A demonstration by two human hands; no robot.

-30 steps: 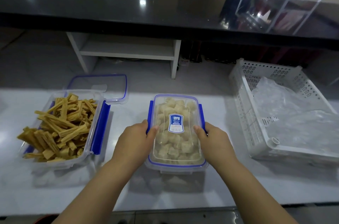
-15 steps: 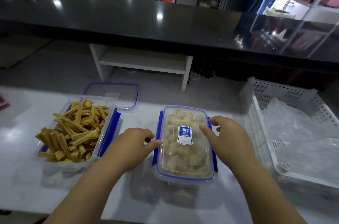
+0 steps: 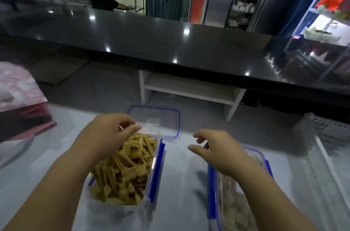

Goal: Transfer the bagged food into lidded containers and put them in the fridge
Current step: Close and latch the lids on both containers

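Head view: clear lid [image 3: 166, 119] is lying by the open container [image 3: 156, 170]'s far end; left hand [image 3: 106, 136] and right hand [image 3: 217, 151] are hovering loosely curled, holding nothing. Probably light, stiff, slick: gripping its side edges seems safest

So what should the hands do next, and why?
Probably take the loose lid and set it on the open box of yellow sticks. That box is uncovered, while the right box is already lidded. The lid lies on the counter just beyond the open box; the left hand hovers over the sticks near it, and the right hand holds nothing.
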